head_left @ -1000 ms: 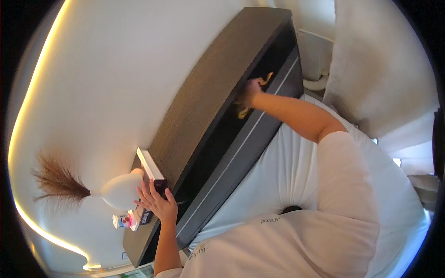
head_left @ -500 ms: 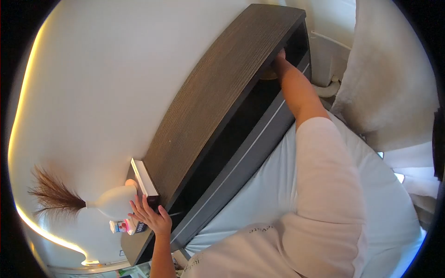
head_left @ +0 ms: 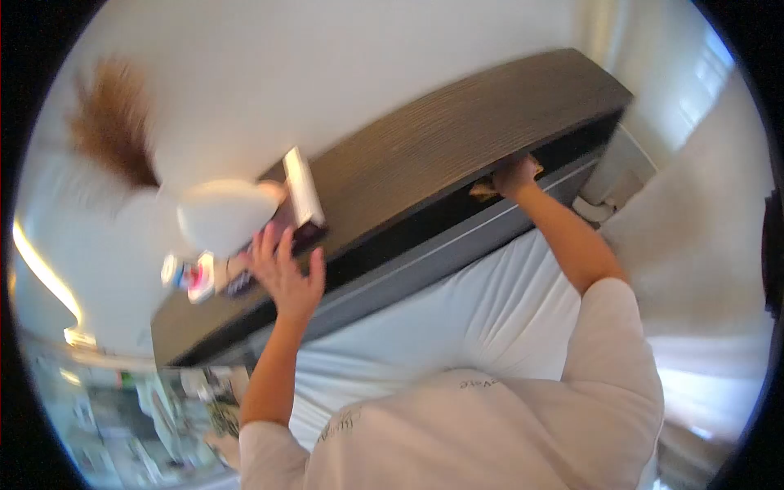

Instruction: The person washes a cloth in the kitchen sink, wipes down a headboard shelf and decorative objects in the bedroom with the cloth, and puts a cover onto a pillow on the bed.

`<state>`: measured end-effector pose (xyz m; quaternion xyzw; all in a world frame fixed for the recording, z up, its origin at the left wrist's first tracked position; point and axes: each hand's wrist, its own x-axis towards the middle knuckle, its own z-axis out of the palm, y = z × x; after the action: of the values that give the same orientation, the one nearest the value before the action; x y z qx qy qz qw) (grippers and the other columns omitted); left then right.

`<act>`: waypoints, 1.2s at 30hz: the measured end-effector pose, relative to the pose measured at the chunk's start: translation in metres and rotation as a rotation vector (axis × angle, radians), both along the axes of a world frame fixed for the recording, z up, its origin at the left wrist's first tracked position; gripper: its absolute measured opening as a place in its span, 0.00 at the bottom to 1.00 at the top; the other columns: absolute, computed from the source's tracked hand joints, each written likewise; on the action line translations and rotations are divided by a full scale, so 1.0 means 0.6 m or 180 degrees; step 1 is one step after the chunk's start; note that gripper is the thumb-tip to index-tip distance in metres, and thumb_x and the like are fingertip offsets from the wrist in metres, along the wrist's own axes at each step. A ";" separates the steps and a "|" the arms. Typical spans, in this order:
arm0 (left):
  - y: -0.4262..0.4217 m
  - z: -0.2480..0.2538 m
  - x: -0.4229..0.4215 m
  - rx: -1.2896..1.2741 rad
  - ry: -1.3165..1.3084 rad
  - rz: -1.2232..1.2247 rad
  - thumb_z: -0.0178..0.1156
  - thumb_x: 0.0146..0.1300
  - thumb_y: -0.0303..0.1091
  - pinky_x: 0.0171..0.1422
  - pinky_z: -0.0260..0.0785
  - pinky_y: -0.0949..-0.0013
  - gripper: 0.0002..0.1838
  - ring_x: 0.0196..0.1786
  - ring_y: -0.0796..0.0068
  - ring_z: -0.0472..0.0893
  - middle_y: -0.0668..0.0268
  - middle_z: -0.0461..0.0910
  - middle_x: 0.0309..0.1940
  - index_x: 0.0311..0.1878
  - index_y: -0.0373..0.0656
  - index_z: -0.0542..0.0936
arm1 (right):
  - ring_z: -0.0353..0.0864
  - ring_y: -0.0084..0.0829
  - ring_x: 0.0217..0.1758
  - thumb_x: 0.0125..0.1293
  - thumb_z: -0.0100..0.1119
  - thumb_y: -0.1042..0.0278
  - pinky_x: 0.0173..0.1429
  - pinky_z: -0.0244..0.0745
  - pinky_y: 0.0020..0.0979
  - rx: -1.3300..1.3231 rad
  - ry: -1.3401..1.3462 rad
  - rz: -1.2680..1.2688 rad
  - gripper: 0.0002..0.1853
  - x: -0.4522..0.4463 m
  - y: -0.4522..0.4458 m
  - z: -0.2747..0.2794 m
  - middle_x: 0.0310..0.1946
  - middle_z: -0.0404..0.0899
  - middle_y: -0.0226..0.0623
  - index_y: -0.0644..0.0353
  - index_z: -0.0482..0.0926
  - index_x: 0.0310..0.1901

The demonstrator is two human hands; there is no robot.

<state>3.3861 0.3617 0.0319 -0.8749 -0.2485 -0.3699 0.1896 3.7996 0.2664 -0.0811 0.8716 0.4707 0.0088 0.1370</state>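
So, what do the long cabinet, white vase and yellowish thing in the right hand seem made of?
Cabinet: probably wood or wood-look board, dark brown, low sheen; grain lines run along its top. Vase: perhaps ceramic, from its plain smooth white body; blur hides gloss. Yellowish thing in the right hand: likely cloth, crumpled at the edges; weave not visible.

A long dark wooden shelf (head_left: pixel 457 118) with a gently curved back edge and visible grain runs slantwise from the near left to the far right, with a long open slot (head_left: pixel 408 231) below its top. Toward the left end of the top sit a pale-edged book (head_left: pixel 304 189) with a dark cover and a white rounded vase (head_left: pixel 224 216) just beside it. Closer to that end is a small cluster of white, blue and pink containers (head_left: pixel 194 273), too blurred to identify.
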 end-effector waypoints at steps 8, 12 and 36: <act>-0.131 -0.102 -0.204 -0.1048 -0.0759 0.0189 0.62 0.54 0.37 0.72 0.29 0.42 0.31 0.70 0.51 0.53 0.53 0.60 0.64 0.61 0.43 0.64 | 0.82 0.40 0.39 0.65 0.52 0.49 0.44 0.74 0.34 0.2307 0.2597 0.0897 0.23 -0.426 0.012 0.014 0.35 0.82 0.45 0.67 0.80 0.40; -0.153 -0.175 -0.359 -0.1746 -0.0936 0.1109 0.61 0.56 0.37 0.71 0.32 0.40 0.29 0.70 0.48 0.53 0.54 0.60 0.65 0.60 0.42 0.66 | 0.81 0.34 0.35 0.63 0.58 0.53 0.42 0.73 0.34 0.2710 0.4614 0.0516 0.20 -0.622 0.014 -0.008 0.31 0.83 0.44 0.67 0.80 0.37; 0.197 -0.333 -0.949 -0.1615 -0.1057 0.1711 0.56 0.57 0.57 0.68 0.34 0.30 0.39 0.75 0.60 0.45 0.61 0.51 0.71 0.69 0.52 0.58 | 0.64 0.45 0.66 0.66 0.37 0.37 0.69 0.54 0.42 0.0589 0.0563 0.2509 0.35 -1.505 0.634 -0.083 0.64 0.64 0.44 0.48 0.54 0.69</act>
<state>2.8170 0.4798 -0.1679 -0.7262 -0.5791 -0.3703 0.0149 2.8963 0.6468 -0.1308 0.6307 0.7755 0.0280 0.0032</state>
